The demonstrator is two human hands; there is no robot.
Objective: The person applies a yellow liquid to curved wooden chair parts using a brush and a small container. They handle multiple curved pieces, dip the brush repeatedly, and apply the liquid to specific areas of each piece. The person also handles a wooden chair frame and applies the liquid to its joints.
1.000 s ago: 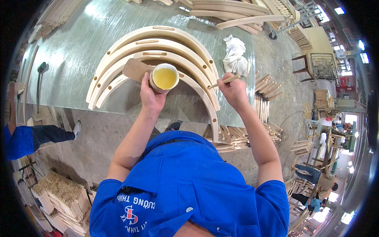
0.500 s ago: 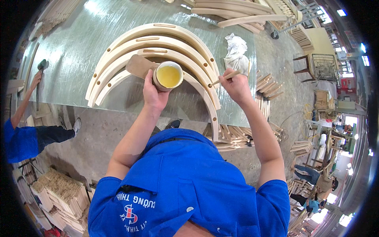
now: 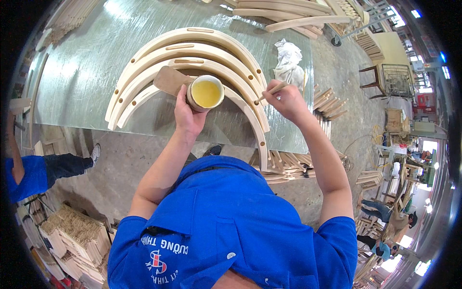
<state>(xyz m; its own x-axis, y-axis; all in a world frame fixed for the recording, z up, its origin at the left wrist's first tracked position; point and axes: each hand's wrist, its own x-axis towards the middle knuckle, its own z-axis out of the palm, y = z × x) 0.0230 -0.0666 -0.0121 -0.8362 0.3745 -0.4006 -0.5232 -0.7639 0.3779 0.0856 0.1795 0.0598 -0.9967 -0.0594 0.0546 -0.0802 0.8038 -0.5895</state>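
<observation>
My left hand (image 3: pixel 188 115) is closed around a cup (image 3: pixel 206 92) of yellow liquid, held above the nearest arch. A flat brown paddle-shaped piece (image 3: pixel 169 81) sticks out on the cup's left; whether my hand grips it too is unclear. In my right hand (image 3: pixel 288 102) is pinched a thin wooden stick (image 3: pixel 272 91), its tip at a round hole near the right end of a curved wooden piece (image 3: pixel 236 86). Several such pale arches lie nested on the table, with round holes toward their ends and slots at the tops of most.
A film-covered table (image 3: pixel 77 91) bears the arches. A white rag (image 3: pixel 288 62) lies beyond my right hand. More curved wood (image 3: pixel 288 12) is piled at the far edge. Wooden sticks (image 3: pixel 329 103) are stacked right of the table. A person in blue (image 3: pixel 29 173) stands at left.
My right hand has tilted a little, with the stick's tip staying near the same hole. The left hand and cup hold still. The person at left has drawn an arm back.
</observation>
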